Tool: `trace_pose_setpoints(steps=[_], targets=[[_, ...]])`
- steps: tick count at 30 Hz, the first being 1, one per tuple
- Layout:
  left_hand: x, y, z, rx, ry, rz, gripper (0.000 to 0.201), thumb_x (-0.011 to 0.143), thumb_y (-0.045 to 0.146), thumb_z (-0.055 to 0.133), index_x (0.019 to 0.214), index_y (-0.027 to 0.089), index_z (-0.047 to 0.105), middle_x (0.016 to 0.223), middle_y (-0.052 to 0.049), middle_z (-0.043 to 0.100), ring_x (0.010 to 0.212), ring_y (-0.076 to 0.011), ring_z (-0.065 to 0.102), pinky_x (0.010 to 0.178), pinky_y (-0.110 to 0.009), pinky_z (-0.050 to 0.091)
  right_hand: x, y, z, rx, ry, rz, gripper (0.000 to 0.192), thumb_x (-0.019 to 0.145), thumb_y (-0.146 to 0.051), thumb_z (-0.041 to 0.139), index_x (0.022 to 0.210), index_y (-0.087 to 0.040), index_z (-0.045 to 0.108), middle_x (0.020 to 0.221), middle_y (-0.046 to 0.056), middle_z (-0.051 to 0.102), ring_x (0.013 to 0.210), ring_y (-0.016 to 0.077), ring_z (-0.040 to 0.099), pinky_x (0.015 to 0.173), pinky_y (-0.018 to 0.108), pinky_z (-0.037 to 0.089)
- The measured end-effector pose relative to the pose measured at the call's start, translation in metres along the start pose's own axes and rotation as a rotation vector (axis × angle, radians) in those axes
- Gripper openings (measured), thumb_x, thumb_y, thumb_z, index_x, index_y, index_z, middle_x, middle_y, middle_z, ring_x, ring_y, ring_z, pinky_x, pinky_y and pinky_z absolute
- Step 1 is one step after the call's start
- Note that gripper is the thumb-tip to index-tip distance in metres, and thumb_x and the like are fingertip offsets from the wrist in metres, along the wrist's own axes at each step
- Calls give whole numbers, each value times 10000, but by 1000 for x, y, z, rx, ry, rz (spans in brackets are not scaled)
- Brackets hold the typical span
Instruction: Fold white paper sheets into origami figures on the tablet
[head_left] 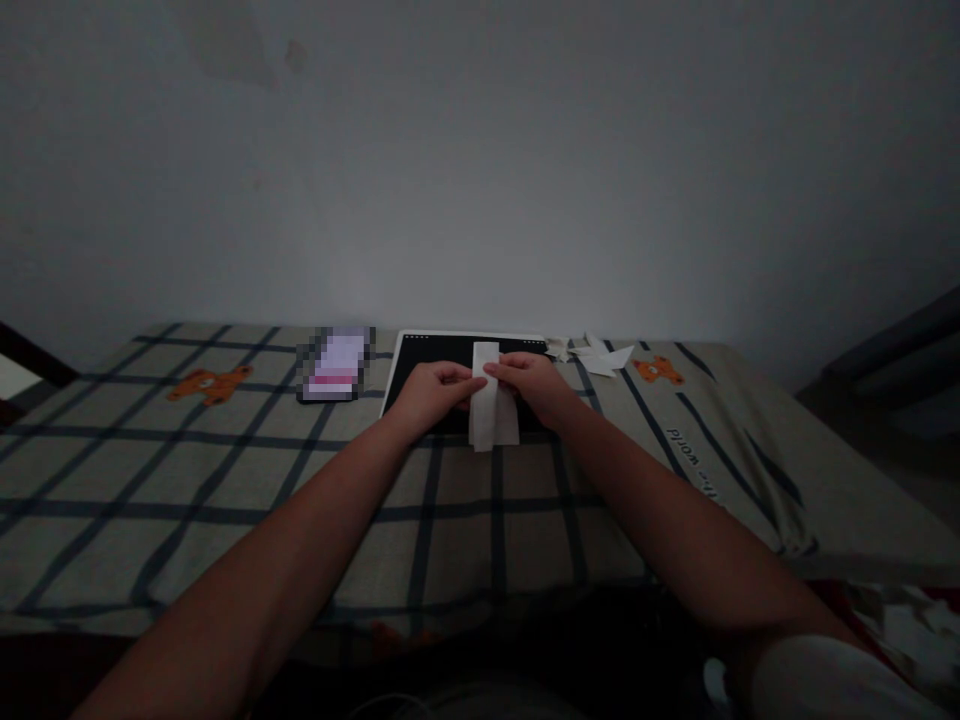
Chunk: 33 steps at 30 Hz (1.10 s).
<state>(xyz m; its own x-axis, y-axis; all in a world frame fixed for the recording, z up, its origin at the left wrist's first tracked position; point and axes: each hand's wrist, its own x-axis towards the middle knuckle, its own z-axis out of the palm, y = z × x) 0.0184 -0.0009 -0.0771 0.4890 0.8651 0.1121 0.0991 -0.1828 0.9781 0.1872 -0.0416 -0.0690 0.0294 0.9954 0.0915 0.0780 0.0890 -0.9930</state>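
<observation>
Checked cloth (225,470) covered the dim table, a dark board (442,352) lying at its far edge. Over it, the left hand (431,392) and right hand (534,385) pinched a white paper strip (487,400), probably folded; squaring the edges before creasing would keep it neat.

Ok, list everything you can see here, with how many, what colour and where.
paper strip: one, white, folded, held between both hands over the board
board: one, black with a pale edge, flat at the far middle of the cloth
paper pieces: a few, white, right of the board
phone: one, screen lit pink-white, left of the board
checked cloth: one, grey-beige with dark lines and orange bears, covering the surface
left hand: pinching the strip
right hand: pinching the strip
</observation>
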Motion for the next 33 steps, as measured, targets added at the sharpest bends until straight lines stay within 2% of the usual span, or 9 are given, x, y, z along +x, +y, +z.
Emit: trace_pose_setpoints(steps=[8, 14, 20, 29, 33], targets=[[1, -2, 0, -73, -51, -37, 265, 665, 393, 724, 754, 147, 683, 724, -35, 674, 641, -127, 610, 645, -263, 521, 2, 3, 0, -8, 1, 46, 282, 628, -432, 688, 710, -167, 634, 607, -17, 551, 536, 90, 420, 506, 240, 319], [1, -2, 0, -111, -92, -87, 253, 661, 375, 731, 743, 144, 667, 718, -24, 672, 658, -118, 618, 673, -256, 518, 1, 3, -1, -15, -40, 46, 283, 651, -430, 674, 709, -157, 628, 592, -25, 534, 520, 78, 402, 506, 239, 291], [1, -2, -1, -128, -31, -119, 293, 643, 384, 743, 777, 138, 656, 715, -29, 666, 649, -121, 620, 673, -275, 524, 1, 1, -1, -55, -33, 38, 287, 646, -430, 670, 696, -151, 628, 592, -22, 535, 535, 84, 404, 519, 241, 292], [0, -1, 0, -140, -39, -131, 292, 625, 371, 761, 714, 134, 615, 683, -24, 659, 620, -112, 614, 648, -258, 519, 3, 5, -2, -69, 32, -1, 365, 650, -487, 661, 733, -132, 652, 624, -15, 539, 554, 82, 396, 540, 247, 294], [1, -2, -1, -155, -20, -128, 307, 643, 391, 745, 762, 132, 630, 689, -22, 653, 606, -101, 602, 616, -238, 509, 3, 7, -1, -71, 55, -5, 348, 647, -466, 669, 739, -130, 662, 620, -15, 548, 545, 79, 396, 533, 245, 291]])
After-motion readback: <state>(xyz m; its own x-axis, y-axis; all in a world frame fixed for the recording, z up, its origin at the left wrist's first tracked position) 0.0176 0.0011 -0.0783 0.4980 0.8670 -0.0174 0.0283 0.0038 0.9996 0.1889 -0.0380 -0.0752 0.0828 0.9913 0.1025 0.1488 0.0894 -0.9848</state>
